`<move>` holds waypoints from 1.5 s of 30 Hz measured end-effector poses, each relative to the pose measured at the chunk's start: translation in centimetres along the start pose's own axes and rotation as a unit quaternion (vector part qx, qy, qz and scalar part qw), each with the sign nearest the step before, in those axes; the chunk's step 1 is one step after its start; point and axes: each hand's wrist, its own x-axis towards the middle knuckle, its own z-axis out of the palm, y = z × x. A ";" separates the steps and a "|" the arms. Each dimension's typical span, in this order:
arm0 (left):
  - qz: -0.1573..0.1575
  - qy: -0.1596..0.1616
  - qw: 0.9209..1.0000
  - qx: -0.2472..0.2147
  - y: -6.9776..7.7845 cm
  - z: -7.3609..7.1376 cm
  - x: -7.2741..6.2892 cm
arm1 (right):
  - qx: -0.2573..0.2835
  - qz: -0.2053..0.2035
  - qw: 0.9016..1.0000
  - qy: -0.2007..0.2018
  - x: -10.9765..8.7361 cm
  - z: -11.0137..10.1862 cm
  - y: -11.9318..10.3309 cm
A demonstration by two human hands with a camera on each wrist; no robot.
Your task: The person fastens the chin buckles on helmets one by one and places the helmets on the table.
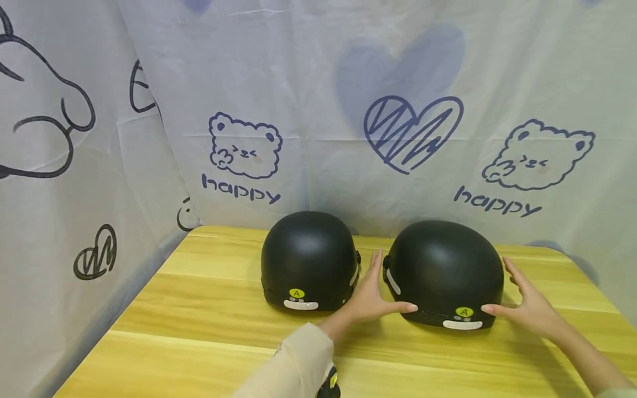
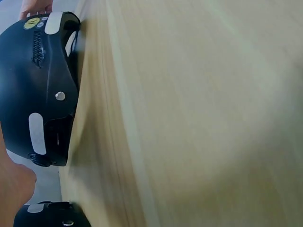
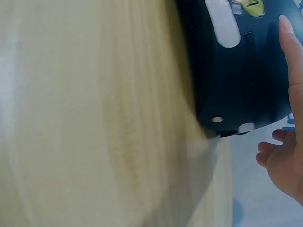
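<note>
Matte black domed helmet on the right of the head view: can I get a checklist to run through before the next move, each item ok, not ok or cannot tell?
1. Right-hand matte black domed helmet shell up: ok.
2. Its round yellow "A" sticker facing the wearer: ok.
3. Left hand and right hand on opposite sides of it: ok.
4. Fingers curled round it: not ok, they look straight.
5. Firm contact on both sides: cannot tell.
6. Left hand clear of the other matte black domed helmet: cannot tell, they overlap in the head view.
</note>
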 end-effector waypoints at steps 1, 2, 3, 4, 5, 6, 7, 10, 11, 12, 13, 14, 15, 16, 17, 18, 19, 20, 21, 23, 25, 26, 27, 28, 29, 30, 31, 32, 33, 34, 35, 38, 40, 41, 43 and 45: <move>-0.002 0.001 1.000 0.001 -0.2 0.3 0.2 | 0.008 -0.001 1.000 -0.007 0.0 0.2 0.2; -0.004 0.001 1.000 -0.002 -0.3 0.5 0.3 | 0.017 -0.005 1.000 -0.010 0.0 0.3 0.5; -0.007 -0.001 1.000 -0.004 -0.4 0.7 0.4 | 0.028 -0.012 0.999 -0.012 0.0 0.4 0.7; -0.007 -0.004 1.000 -0.006 -0.5 0.9 0.5 | 0.041 -0.018 0.999 -0.014 0.0 0.6 0.9; -0.007 -0.007 1.000 -0.007 -0.5 1.0 0.6 | 0.053 -0.024 0.998 -0.015 0.0 0.6 1.2; -0.009 -0.009 1.000 -0.008 -0.5 1.2 0.8 | 0.063 -0.030 0.997 -0.015 0.0 0.7 1.4; -0.011 -0.009 1.000 -0.007 -0.5 1.3 1.0 | 0.071 -0.034 0.997 -0.015 0.0 0.8 1.6; -0.018 -0.013 1.000 0.004 -0.4 1.6 1.5 | 0.079 -0.028 0.996 -0.023 0.0 0.8 2.4; -0.021 -0.015 1.000 0.008 -0.4 1.7 1.7 | 0.076 -0.023 0.997 -0.026 0.0 0.8 2.6; -0.024 -0.015 1.000 0.013 -0.4 1.8 1.8 | 0.074 -0.020 0.997 -0.029 0.0 0.8 2.8; -0.026 -0.017 0.999 0.018 -0.4 1.9 2.0 | 0.071 -0.016 0.997 -0.032 0.0 0.7 2.9; -0.027 -0.019 0.999 0.023 -0.4 2.0 2.1 | 0.070 -0.013 0.997 -0.035 0.0 0.7 3.1; -0.029 -0.020 0.999 0.027 -0.5 2.1 2.2 | 0.070 -0.013 0.997 -0.038 0.1 0.7 3.1; -0.031 -0.021 0.999 0.030 -0.5 2.2 2.2 | 0.069 -0.012 0.997 -0.040 0.2 0.7 3.1; -0.031 -0.021 0.999 0.034 -0.6 2.3 2.3 | 0.067 -0.011 0.997 -0.040 0.2 0.7 3.1; -0.031 -0.020 0.999 0.037 -0.7 2.4 2.4 | 0.069 -0.012 0.997 -0.041 0.3 0.8 3.1; -0.031 -0.019 0.999 0.037 -0.8 2.5 2.4 | 0.072 -0.013 0.996 -0.041 0.4 0.8 3.1; -0.030 -0.018 0.999 0.037 -0.9 2.7 2.5 | 0.074 -0.014 0.996 -0.042 0.5 0.9 3.0; -0.030 -0.018 0.999 0.035 -1.0 2.8 2.5 | 0.077 -0.015 0.996 -0.043 0.5 0.9 3.0; -0.030 -0.019 0.999 0.032 -1.2 3.0 2.6 | 0.082 -0.018 0.996 -0.042 0.6 1.0 2.8; -0.034 -0.021 0.999 0.027 -1.3 3.2 2.6 | 0.088 -0.021 0.995 -0.042 0.6 1.0 2.8; -0.035 -0.022 0.999 0.026 -1.4 3.3 2.6 | 0.088 -0.022 0.995 -0.042 0.6 1.0 2.7; -0.039 -0.022 0.999 0.025 -1.5 3.3 2.6 | 0.089 -0.023 0.995 -0.041 0.6 1.1 2.7; -0.041 -0.022 0.999 0.025 -1.5 3.3 2.5 | 0.085 -0.024 0.995 -0.039 0.6 1.1 2.6; -0.043 -0.021 0.999 0.026 -1.5 3.3 2.5 | 0.073 -0.021 0.996 -0.037 0.7 1.2 2.6; -0.045 -0.021 0.998 0.025 -1.5 3.3 2.5 | 0.072 -0.022 0.997 -0.036 0.7 1.2 2.6; -0.046 -0.021 0.998 0.026 -1.5 3.3 2.4 | 0.072 -0.023 0.996 -0.036 0.7 1.2 2.5; -0.046 -0.022 0.998 0.027 -1.6 3.3 2.4 | 0.068 -0.022 0.997 -0.035 0.7 1.3 2.5; -0.046 -0.024 0.998 0.028 -1.5 3.2 2.3 | 0.064 -0.020 0.997 -0.035 0.7 1.3 2.4; -0.045 -0.025 0.998 0.029 -1.5 3.2 2.3 | 0.061 -0.020 0.997 -0.035 0.7 1.3 2.4; -0.043 -0.026 0.998 0.031 -1.5 3.2 2.2 | 0.059 -0.021 0.997 -0.036 0.7 1.3 2.4; -0.037 -0.029 0.998 0.037 -1.5 3.2 2.1 | 0.059 -0.022 0.997 -0.039 0.4 1.4 2.4; -0.037 -0.030 0.998 0.038 -1.6 3.2 1.9 | 0.060 -0.022 0.997 -0.039 0.2 1.6 2.4; -0.038 -0.031 0.998 0.039 -1.7 3.2 1.9 | 0.060 -0.018 0.997 -0.040 0.2 1.6 2.5; -0.040 -0.032 0.998 0.039 -1.7 3.3 1.7 | 0.060 -0.010 0.997 -0.044 0.1 1.8 2.5; -0.043 -0.033 0.998 0.041 -1.6 3.3 1.6 | 0.061 -0.005 0.997 -0.044 0.0 1.9 2.6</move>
